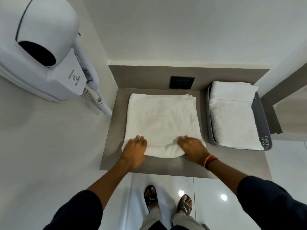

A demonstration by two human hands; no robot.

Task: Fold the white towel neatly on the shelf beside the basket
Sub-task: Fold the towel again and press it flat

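Note:
A white towel lies spread as a broad folded square on the grey shelf, left of the basket. Its near edge bulges a little towards me. My left hand rests on the towel's near left corner, fingers on top of the cloth. My right hand rests on the near right corner, fingers pointing left across the cloth. Whether the thumbs pinch the edge underneath is hidden.
The grey plastic basket holds folded white towels at the shelf's right end. A black wall plate sits on the back panel. A white wall-hung hair dryer with a coiled cord juts out at the left. Glossy floor tiles lie below.

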